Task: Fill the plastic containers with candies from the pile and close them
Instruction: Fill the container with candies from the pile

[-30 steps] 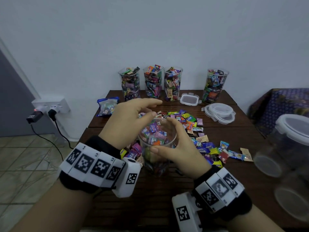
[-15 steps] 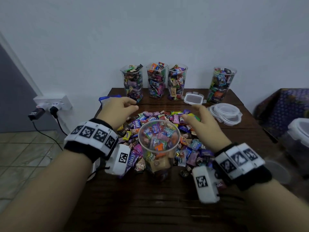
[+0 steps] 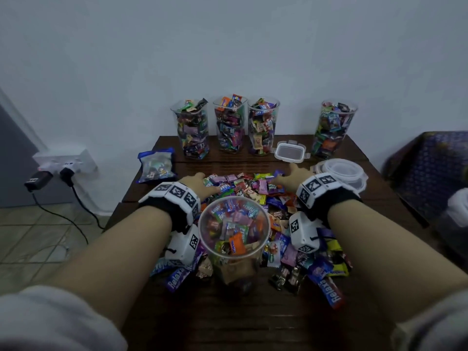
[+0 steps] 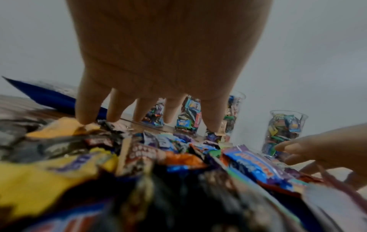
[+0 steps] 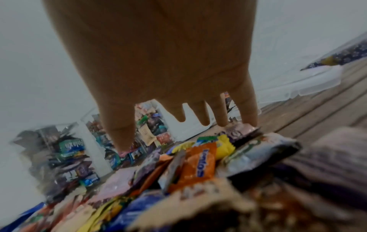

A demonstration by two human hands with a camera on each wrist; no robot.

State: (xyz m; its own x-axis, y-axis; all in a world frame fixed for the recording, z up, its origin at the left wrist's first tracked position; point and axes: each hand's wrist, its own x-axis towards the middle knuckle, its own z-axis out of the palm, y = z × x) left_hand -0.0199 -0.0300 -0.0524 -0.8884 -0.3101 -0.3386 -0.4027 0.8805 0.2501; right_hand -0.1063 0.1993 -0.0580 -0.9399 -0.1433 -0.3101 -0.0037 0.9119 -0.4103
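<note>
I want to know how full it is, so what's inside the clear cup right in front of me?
The clear cup holds mixed wrapped candies up to near its rim; an orange Mentos pack lies on top. No lid covers it. The lower layers are mostly hidden by the candies above.

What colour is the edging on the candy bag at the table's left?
Blue edging on the bag; clearest in the head view.
</note>
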